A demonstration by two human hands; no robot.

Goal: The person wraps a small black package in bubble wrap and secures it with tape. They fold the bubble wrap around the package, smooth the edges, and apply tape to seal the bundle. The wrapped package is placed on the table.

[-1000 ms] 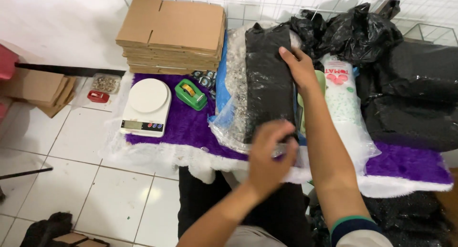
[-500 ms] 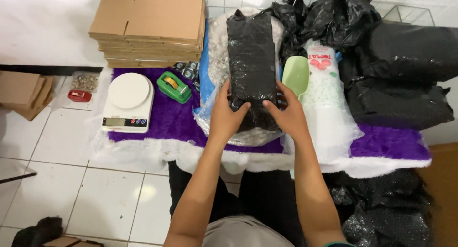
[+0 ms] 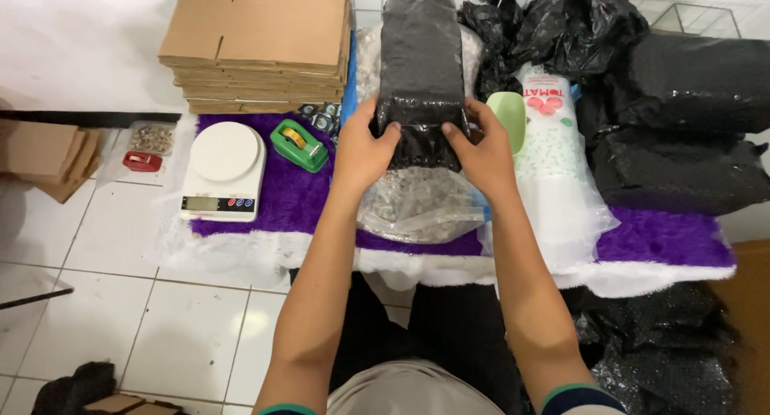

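Note:
A long black plastic-wrapped package (image 3: 421, 66) lies lengthwise over a clear plastic bag (image 3: 417, 206) full of small pale pieces, on a purple fuzzy mat (image 3: 305, 194). My left hand (image 3: 362, 152) grips the package's near left corner. My right hand (image 3: 484, 152) grips its near right corner. Both hands pinch the black wrap at the package's near end.
A white kitchen scale (image 3: 223, 170) and a green tape dispenser (image 3: 297, 145) sit left on the mat. Flat cardboard boxes (image 3: 261, 46) are stacked behind them. A pale green scoop (image 3: 508, 118), a tall clear bag (image 3: 553, 170) and black bags (image 3: 682, 118) lie right. White tiled floor lies in front.
Both hands came onto the package's near end; a second ago my right hand lay on its top and my left was in the air. The view has shifted closer.

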